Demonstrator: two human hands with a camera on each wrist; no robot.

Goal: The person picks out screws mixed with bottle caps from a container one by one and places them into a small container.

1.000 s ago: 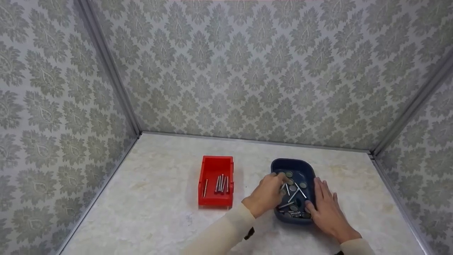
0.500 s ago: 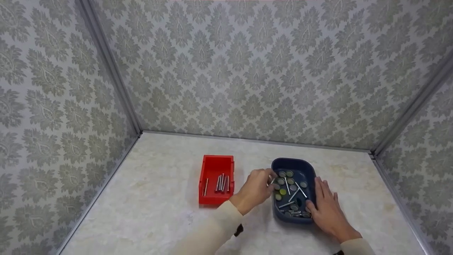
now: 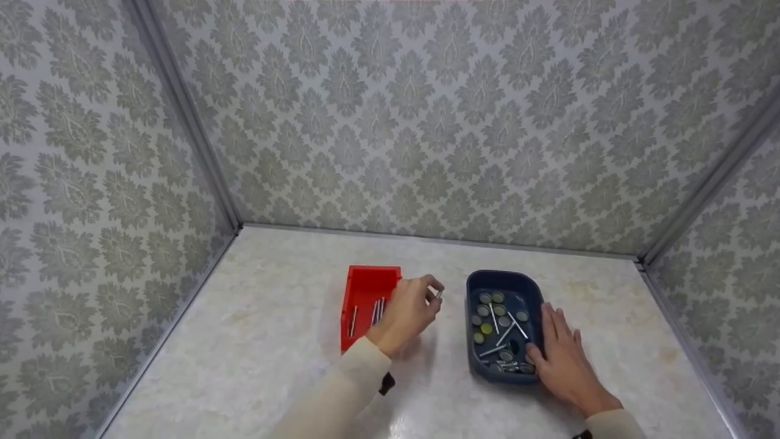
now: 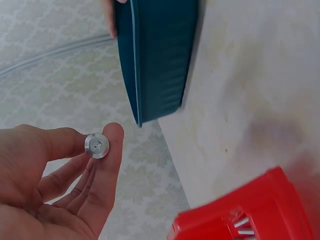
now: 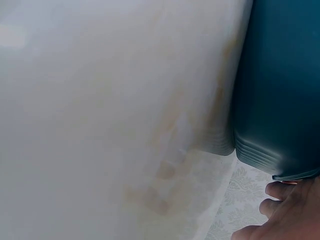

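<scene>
Two hands are here. The left hand (image 3: 403,312) pinches one shiny screw (image 4: 97,145) at its fingertips. Its round head faces back to the left wrist, so the long part points away and is mostly hidden. The screw is in the air, just right of the red bin (image 3: 373,275), in the gap between bins. The left hand is the closer one to that bin and covers part of its right side. The right hand (image 3: 568,363) rests on the blue bin (image 3: 504,278), fingers straight. Round caps (image 3: 486,328) lie inside. Behind is a leafy wall (image 3: 426,140).
</scene>
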